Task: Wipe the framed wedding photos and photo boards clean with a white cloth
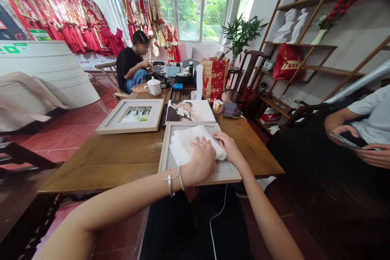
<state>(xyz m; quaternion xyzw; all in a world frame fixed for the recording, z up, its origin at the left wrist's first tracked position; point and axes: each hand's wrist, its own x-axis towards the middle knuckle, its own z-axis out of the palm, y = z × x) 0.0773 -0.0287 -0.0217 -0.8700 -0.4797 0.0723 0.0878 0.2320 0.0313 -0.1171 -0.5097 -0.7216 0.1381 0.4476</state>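
A folded white fluffy cloth [183,146] lies on a light wood picture frame [163,158] at the table's near edge. My left hand [203,158] presses down on the cloth with its fingers spread; bracelets circle that wrist. At the cloth's right edge, the bent fingers of my right hand [228,146] hold the cloth against the frame. Most of the frame's inside is covered by cloth and hands. Just beyond it is a wedding photo print [195,109] of a couple. To the left rests a second frame [103,124] with a small outdoor photo in it.
The wooden table [122,166] also bears a white lidded cup [154,87], a red paper bag [215,79] and a phone [231,109] on a cable. One person [128,65] sits at the far left; another person's hands [350,132] hold a phone at right.
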